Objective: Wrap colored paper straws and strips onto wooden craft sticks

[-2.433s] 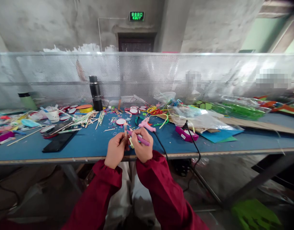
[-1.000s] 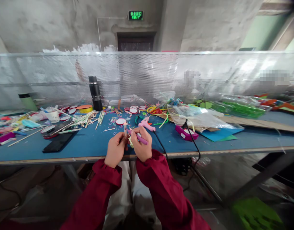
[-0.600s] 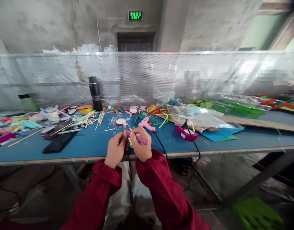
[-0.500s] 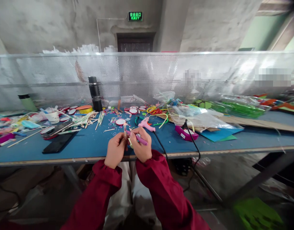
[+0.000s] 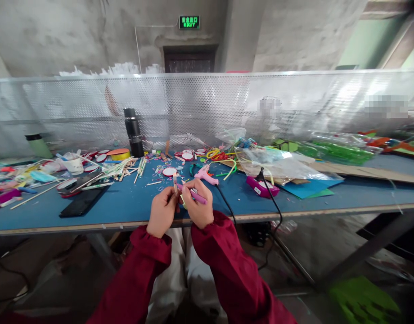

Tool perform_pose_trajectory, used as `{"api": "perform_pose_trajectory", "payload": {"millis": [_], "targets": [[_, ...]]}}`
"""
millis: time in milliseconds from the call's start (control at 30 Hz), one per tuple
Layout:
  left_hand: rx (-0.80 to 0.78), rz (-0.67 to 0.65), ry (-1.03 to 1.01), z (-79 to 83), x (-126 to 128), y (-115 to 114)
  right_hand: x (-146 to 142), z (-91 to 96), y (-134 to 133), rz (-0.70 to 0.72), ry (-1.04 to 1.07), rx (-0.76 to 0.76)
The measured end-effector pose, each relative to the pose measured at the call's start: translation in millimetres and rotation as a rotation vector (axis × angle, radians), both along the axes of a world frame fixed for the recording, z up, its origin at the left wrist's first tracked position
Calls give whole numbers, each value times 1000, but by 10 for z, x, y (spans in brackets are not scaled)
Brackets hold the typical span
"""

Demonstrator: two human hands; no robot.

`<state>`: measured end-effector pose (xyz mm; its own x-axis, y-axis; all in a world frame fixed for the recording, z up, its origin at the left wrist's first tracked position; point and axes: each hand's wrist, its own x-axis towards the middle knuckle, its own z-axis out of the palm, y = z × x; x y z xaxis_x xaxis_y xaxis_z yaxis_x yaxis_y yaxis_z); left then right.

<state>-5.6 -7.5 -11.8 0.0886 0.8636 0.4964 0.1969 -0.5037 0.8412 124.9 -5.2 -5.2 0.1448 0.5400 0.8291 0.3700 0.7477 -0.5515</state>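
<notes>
In the head view my left hand (image 5: 162, 212) is closed in a pinch on a small pale strip (image 5: 175, 181) that points up from its fingertips. My right hand (image 5: 200, 208) grips a purple pen (image 5: 198, 196), its thick end sticking out to the right. The pen's tip comes close to the strip between both hands; I cannot tell whether they touch. A small yellowish piece (image 5: 183, 201) shows between the hands, partly hidden by fingers. Just beyond them lie a round white disc with a red rim (image 5: 169, 172) and a pink glue gun (image 5: 206, 174).
A black bottle (image 5: 134, 135) stands at the back left, near a pile of wooden sticks (image 5: 124, 168) and a dark phone (image 5: 79, 204). To the right are a purple box (image 5: 263, 186) with a black cable and clear plastic bags (image 5: 281, 164). A perforated metal screen (image 5: 200, 103) runs behind.
Both hands keep nearly the same pose, holding the strip and the pen. The view has shifted very slightly; nothing else visibly moves.
</notes>
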Motion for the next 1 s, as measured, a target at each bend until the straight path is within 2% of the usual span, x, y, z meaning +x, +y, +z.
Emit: {"api": "perform_pose_trajectory", "payload": {"millis": [1000], "targets": [[-6,-12,-18,12,6,-14,-5,-8,-7,8,-2,13]]}}
